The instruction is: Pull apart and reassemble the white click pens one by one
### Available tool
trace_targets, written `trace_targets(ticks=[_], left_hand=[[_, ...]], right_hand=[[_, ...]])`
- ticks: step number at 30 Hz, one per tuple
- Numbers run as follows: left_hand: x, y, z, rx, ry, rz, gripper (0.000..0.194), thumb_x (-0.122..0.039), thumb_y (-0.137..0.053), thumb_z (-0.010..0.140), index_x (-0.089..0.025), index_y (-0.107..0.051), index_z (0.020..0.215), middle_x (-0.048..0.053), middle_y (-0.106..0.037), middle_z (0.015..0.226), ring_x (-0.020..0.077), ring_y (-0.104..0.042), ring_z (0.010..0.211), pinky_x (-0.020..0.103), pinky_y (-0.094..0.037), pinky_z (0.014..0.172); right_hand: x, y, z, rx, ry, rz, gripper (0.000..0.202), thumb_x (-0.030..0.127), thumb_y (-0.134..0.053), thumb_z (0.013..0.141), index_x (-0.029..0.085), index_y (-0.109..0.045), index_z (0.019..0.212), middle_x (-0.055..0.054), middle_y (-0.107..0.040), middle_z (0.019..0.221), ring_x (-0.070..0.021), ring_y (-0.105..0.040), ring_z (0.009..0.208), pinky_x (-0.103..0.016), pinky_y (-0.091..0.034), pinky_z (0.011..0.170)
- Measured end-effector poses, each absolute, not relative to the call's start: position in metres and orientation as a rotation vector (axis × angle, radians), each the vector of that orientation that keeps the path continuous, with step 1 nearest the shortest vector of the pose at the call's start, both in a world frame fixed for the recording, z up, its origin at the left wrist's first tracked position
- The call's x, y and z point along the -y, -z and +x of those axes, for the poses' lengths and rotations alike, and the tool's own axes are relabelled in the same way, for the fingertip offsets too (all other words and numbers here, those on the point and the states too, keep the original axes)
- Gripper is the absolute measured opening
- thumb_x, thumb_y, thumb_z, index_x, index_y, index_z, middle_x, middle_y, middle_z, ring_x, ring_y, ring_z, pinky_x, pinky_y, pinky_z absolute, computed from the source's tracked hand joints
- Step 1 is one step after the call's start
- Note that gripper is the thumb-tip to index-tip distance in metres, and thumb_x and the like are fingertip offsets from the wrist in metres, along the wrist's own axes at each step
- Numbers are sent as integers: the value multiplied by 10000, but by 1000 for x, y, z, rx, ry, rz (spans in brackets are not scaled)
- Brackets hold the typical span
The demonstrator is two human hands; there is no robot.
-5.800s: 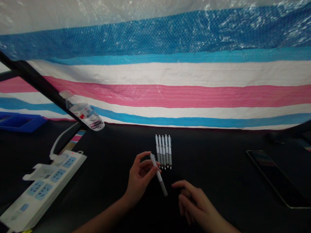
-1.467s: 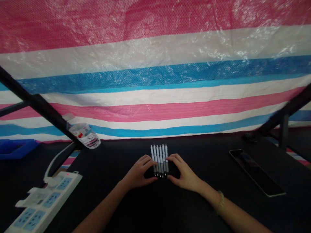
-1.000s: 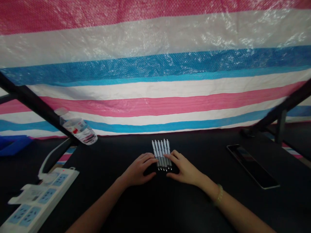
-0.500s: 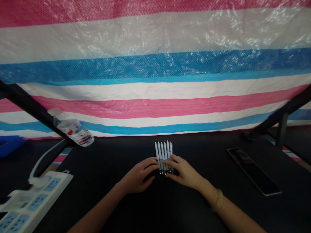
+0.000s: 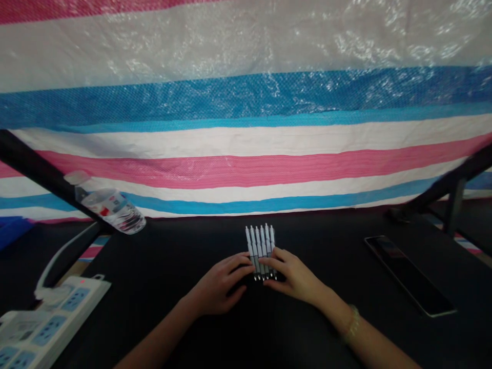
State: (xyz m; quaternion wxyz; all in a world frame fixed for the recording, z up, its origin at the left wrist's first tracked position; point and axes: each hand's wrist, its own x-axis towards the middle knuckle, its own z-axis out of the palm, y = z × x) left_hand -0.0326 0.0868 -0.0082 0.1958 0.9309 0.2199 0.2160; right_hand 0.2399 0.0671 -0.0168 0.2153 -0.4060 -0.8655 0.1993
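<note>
Several white ballpoint pens [image 5: 261, 241] with grey grips lie side by side in a row on the black table, tips toward me. My left hand [image 5: 221, 284] is at the row's left side, its fingertips touching the outermost pen near the grip and its thumb held apart below. Over the right part of the row rests my right hand [image 5: 294, 274], with outstretched fingers across the grips and the thumb close to the tips. Its fingers cover part of the grips. Neither hand is closed around a pen.
A phone [image 5: 409, 277] lies on the right of the black table [image 5: 172, 256]. At left are a white power strip [image 5: 67, 312] with a plugged-in cable and a tilted clear plastic bottle [image 5: 117, 210] by a black bar. A striped tarp [image 5: 246, 171] hangs behind.
The view has shifted slightly, so the bottle and power strip appear farther left and the phone farther right. Both hands keep nearly the same place at the pens.
</note>
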Motion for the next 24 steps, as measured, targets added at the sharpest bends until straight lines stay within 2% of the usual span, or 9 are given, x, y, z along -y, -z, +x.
trace_targets(ticks=[10, 19, 24], left_hand=[[-86, 8, -33, -633, -580, 2594, 591, -82, -582, 892, -235, -460, 1451, 153, -572, 1434, 320, -470, 1431, 520, -482, 1136], [-86, 7, -31, -655, -518, 2633, 622, -91, -584, 895, -234, -445, 1484, 161, -556, 1451, 330, -460, 1432, 541, -475, 1135], [-84, 6, -29, -675, -496, 2648, 615, -101, -588, 891, -236, -459, 1477, 156, -561, 1445, 324, -498, 1388, 542, -478, 1131]], right_hand=[[-67, 15, 241, 2427, -489, -1156, 408, 342, -703, 963, 211, -640, 1345, -105, -636, 1035, -277, -605, 899, -411, -522, 808], [-68, 15, 246, 2389, -541, -1187, 550, 416, -804, 873, 188, -632, 1343, -143, -666, 1142, -319, -634, 1002, -468, -528, 880], [-69, 15, 253, 2372, -593, -1163, 602, 428, -805, 866, 204, -594, 1383, -135, -649, 1186, -303, -627, 1049, -434, -539, 909]])
